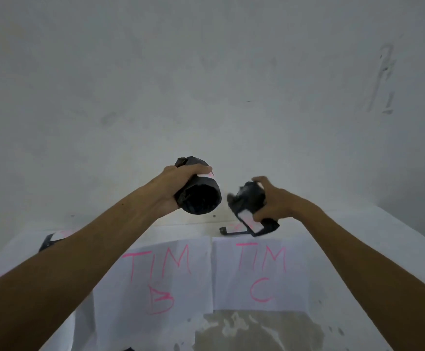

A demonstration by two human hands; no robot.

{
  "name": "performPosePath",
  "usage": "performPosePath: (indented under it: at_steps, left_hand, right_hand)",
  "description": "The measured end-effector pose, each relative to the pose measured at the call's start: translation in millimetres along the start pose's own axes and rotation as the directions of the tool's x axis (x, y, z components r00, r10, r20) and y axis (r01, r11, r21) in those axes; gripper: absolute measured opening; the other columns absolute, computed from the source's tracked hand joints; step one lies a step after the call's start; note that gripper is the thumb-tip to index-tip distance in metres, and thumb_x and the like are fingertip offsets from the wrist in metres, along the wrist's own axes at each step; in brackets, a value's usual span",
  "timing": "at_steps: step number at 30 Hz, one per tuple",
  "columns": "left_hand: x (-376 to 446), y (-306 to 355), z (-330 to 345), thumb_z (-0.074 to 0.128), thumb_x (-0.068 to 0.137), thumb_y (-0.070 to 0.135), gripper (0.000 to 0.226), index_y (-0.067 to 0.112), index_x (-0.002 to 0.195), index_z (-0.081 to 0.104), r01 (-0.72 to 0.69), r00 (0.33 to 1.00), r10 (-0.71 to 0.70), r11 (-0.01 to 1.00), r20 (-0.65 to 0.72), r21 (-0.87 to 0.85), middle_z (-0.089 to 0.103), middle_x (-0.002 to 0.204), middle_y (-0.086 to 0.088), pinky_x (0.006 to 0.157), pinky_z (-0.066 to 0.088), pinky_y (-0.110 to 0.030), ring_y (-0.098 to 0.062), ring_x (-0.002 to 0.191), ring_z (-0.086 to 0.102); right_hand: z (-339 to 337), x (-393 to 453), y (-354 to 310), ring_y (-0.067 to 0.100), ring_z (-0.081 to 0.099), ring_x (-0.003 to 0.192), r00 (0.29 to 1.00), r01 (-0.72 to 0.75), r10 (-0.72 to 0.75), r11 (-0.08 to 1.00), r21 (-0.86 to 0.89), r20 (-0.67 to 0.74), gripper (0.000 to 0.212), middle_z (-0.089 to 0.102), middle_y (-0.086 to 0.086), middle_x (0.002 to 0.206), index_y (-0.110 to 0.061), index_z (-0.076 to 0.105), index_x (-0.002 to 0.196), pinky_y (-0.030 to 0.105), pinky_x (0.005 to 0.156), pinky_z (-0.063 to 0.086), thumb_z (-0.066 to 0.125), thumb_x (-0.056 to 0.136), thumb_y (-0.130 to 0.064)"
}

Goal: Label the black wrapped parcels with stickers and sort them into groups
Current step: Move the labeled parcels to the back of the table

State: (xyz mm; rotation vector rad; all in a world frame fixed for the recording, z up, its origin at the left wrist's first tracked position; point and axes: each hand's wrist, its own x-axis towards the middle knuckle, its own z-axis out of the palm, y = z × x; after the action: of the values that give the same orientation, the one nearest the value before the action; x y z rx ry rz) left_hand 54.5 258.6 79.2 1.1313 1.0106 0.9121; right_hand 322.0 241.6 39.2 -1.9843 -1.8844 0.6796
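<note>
My left hand (178, 184) grips a round black wrapped parcel (198, 196) in the air, its flat end facing me and a white sticker under my fingertips. My right hand (272, 201) grips a second, crumpled black parcel (246, 198) with a white sticker (249, 220) on its lower side, held just above the far end of the sheet marked "TIM C" (262, 272). To its left lies the sheet marked "TIM B" (160, 279). A third black parcel with a sticker (50, 240) lies at the far left, partly hidden behind my left forearm.
The white paper sheets lie on a pale table (383, 249) pushed against a bare grey wall (206, 84). A thin black piece (231, 231) lies on the table under the right parcel. A stained patch (257, 330) shows near the front edge.
</note>
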Motion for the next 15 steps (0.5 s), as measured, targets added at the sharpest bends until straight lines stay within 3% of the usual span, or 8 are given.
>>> performPosePath:
  at_steps: [2,5,9,13,15]
  left_hand:
    - [8,-3,-2,0.079,0.082,0.022,0.041,0.007,0.118,0.069,0.006,1.000,-0.006,1.000,0.002,0.008,0.074,0.114,-0.015,0.071,0.060,-0.035,-0.026,0.090,0.073]
    - [13,-7,-10,0.076,0.086,0.020,0.026,0.010,0.110,0.071,0.007,1.000,-0.007,1.000,-0.005,0.007,0.075,0.106,-0.012,0.077,0.061,-0.035,-0.026,0.091,0.072]
    - [15,-7,-30,0.079,0.083,0.020,0.044,0.009,0.123,0.064,0.004,0.999,-0.003,1.000,-0.051,0.008,0.074,0.117,-0.015,0.075,0.061,-0.036,-0.027,0.092,0.074]
    - [11,0,-52,0.080,0.082,0.019,0.050,0.007,0.127,0.062,0.005,0.997,-0.005,1.000,-0.076,0.000,0.074,0.117,-0.016,0.074,0.060,-0.035,-0.028,0.092,0.075]
    - [6,6,-61,0.080,0.082,0.019,0.047,0.006,0.125,0.064,0.000,0.996,0.001,1.000,-0.089,0.011,0.075,0.113,-0.014,0.074,0.060,-0.035,-0.027,0.093,0.075]
  right_hand:
    - [11,18,0,0.027,0.063,0.091,0.996,0.027,-0.010,0.980,-0.199,0.085,0.102,0.062,0.012,0.112,-0.028,0.020,0.151,0.040,0.080,0.056,0.085,0.072,-0.022]
    - [28,37,3,0.025,0.059,0.100,0.982,0.058,0.004,0.946,-0.318,0.190,0.084,0.059,0.007,0.120,-0.025,0.038,0.142,0.038,0.081,0.054,0.084,0.071,-0.024]
    - [34,50,17,0.024,0.058,0.107,0.978,0.040,0.030,0.945,-0.325,0.208,0.079,0.058,0.003,0.122,-0.025,0.044,0.142,0.033,0.081,0.051,0.081,0.073,-0.018]
    - [30,48,20,0.027,0.046,0.134,0.980,-0.017,0.078,0.949,-0.315,0.184,0.087,0.044,0.006,0.152,-0.022,0.036,0.153,0.037,0.103,0.045,0.082,0.079,-0.022]
    - [28,42,10,0.026,0.043,0.138,0.990,-0.015,0.052,0.963,-0.268,0.133,0.081,0.041,0.008,0.155,-0.018,0.038,0.152,0.035,0.105,0.041,0.080,0.084,-0.026]
